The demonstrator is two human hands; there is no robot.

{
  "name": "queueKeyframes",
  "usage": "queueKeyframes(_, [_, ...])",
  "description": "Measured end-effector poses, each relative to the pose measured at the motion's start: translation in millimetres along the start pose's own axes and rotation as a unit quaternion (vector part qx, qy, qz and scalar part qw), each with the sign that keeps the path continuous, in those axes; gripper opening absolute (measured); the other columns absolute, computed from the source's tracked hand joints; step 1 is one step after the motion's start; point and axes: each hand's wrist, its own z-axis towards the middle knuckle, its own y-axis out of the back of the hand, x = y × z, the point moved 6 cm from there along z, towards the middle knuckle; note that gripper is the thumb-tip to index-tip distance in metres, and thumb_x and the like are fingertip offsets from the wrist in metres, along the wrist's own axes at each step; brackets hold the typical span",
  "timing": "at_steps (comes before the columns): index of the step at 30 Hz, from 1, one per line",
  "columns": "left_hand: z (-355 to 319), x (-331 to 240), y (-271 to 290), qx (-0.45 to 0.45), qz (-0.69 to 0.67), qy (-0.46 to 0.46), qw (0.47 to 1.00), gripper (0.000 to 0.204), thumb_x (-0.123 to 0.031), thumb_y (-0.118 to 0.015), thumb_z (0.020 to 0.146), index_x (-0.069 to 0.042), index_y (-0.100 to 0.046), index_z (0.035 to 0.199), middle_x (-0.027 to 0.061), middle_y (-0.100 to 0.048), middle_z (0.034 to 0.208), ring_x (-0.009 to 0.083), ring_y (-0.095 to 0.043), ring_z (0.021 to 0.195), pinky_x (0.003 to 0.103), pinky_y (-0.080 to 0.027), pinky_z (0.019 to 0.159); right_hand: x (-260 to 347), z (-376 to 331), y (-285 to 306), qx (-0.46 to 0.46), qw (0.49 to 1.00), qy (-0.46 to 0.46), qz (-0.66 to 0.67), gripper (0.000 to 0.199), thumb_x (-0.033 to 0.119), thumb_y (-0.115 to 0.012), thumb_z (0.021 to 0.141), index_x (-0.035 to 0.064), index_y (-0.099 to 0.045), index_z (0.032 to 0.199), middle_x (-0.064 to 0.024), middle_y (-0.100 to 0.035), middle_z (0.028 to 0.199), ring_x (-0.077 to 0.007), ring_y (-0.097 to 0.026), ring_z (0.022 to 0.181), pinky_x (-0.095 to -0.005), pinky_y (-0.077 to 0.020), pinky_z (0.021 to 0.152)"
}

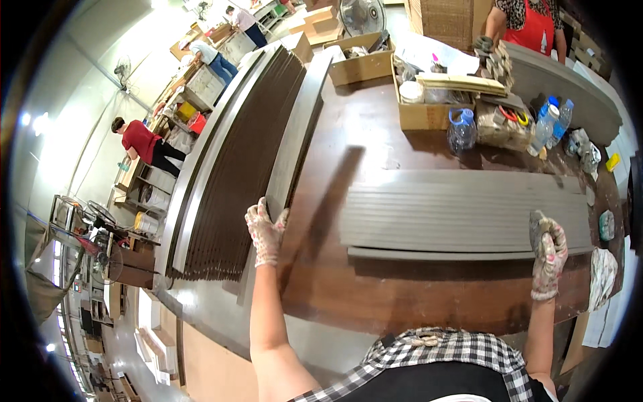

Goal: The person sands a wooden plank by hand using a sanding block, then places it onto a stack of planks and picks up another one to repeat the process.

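Observation:
My left hand (265, 236), in a patterned work glove, grips the near end of a long grey slat (295, 144), its thumb and fingers on either side. This slat lies beside a tall stack of dark brown slats (244, 161) on the left. In my right hand (550, 261), gloved alike, the fingers close on a small dark grey pad (536, 229); its exact kind is unclear. That hand is over the right end of a layer of grey slats (442, 218) lying side by side across the brown table (318, 288).
Behind the slats are cardboard boxes (429, 117), a plastic jug (461, 132), water bottles (544, 127) and scissors (512, 115). A white cloth (603, 278) lies at the right edge. Across the table stands a person in a red apron (532, 30); others work at far-left benches.

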Motion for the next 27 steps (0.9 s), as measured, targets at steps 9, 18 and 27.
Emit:
queueKeyframes(9, [30.4, 40.1, -86.5, 0.198, 0.140, 0.137, 0.960, 0.066, -0.053, -0.067, 0.086, -0.008, -0.056, 0.133, 0.0185, -0.057, 0.116, 0.0361, -0.058, 0.107, 0.045, -0.052, 0.090, -12.1, -12.3, -8.3, -0.040, 0.994, -0.056, -0.080, 0.027, 0.002, -0.059, 0.094, 0.0016, -0.062, 0.121, -0.0137, -0.064, 0.126, -0.0205, -0.062, 0.115, -0.0339, -0.0491, 0.102])
queueKeyframes(18, [36.6, 15.5, -65.1, 0.120, 0.148, 0.112, 0.975, 0.043, -0.039, -0.073, 0.083, -0.010, -0.062, 0.114, 0.0099, -0.061, 0.112, 0.0326, -0.059, 0.105, 0.048, -0.052, 0.084, -27.3, -15.0, -34.8, 0.041, 0.992, -0.107, -0.051, 0.028, 0.003, -0.060, 0.094, -0.0008, -0.060, 0.122, -0.0179, -0.061, 0.129, -0.0278, -0.058, 0.123, -0.0393, -0.0440, 0.110])
queueKeyframes(27, [32.0, 34.7, -75.7, 0.128, 0.168, 0.120, 0.970, 0.044, -0.041, -0.065, 0.089, -0.017, -0.060, 0.125, 0.0062, -0.057, 0.125, 0.0286, -0.056, 0.112, 0.046, -0.051, 0.085, -26.6, -19.3, -25.9, 0.072, 0.992, -0.093, -0.046, 0.031, 0.006, -0.057, 0.097, -0.0031, -0.057, 0.126, -0.0242, -0.056, 0.134, -0.0328, -0.055, 0.127, -0.0433, -0.0415, 0.112])
